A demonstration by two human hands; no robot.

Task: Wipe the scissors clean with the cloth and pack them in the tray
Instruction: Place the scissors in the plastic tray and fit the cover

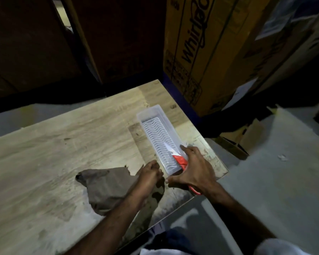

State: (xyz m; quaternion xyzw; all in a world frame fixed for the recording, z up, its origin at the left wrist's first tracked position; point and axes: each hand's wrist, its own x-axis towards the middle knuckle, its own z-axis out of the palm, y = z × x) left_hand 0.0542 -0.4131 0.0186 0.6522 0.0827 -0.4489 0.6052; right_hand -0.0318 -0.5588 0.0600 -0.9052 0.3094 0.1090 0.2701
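**Scissors over the near end of the tray**

While the red-handled scissors (180,160) lie slanted with their pale blades inside the clear tray (151,112), their handles stick out over its near right edge. My right hand (195,170) covers them with fingers spread wide; whether it grips them I cannot tell. My left hand (149,173), fingers curled together, presses on the brown cloth (107,184) just left of the tray, on the wooden table (53,144).
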